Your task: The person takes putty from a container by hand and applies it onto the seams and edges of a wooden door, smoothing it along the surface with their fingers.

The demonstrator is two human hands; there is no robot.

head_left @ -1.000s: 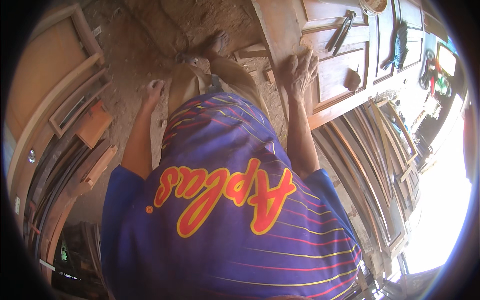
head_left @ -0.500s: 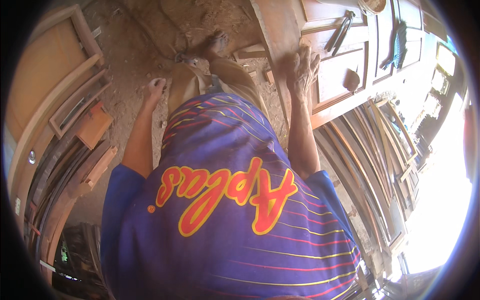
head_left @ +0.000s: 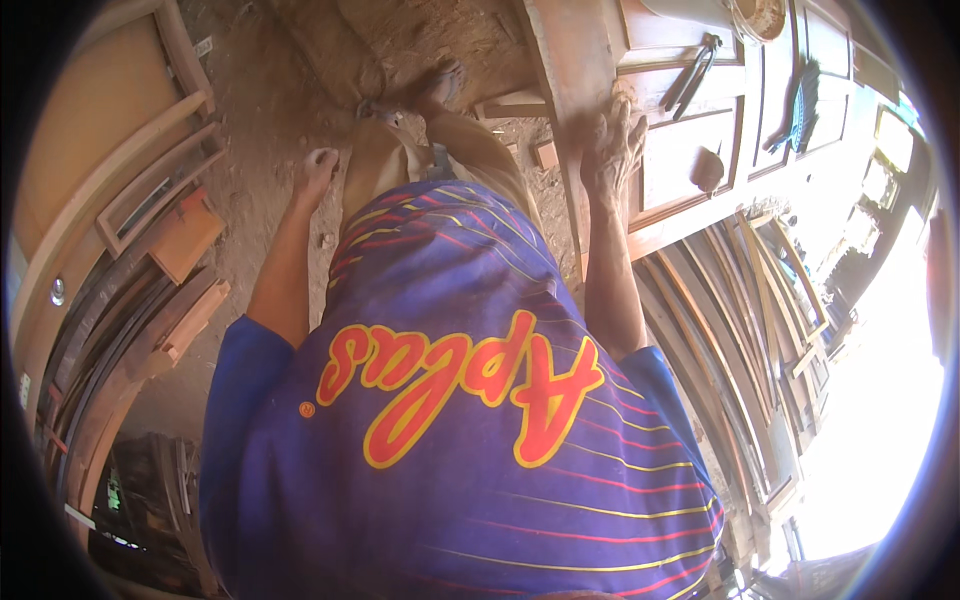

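Observation:
My right hand (head_left: 614,145) lies on the wooden panelled door (head_left: 650,215) near its left edge, its fingers stretched out and slightly apart. I see nothing held in it. My left hand (head_left: 318,172) hangs beside my left thigh, fingers curled in, with nothing showing in it and touching nothing. Right of my right hand, on the door, rest dark long-handled pincers (head_left: 694,76) and a small brown lump (head_left: 707,170). Farther right lies a brush (head_left: 797,108) with dark bristles and some blue on it.
A round container (head_left: 762,17) with brownish contents stands at the door's far side. Long wooden strips (head_left: 715,320) are stacked at right. On the left stand wooden frames (head_left: 125,190) and boards (head_left: 185,310). Wood scraps (head_left: 515,104) lie on the dirt floor (head_left: 260,110).
The view has shifted slightly, so the door and tools sit a little farther right in it. Both hands keep nearly the same pose, the right one still on the door.

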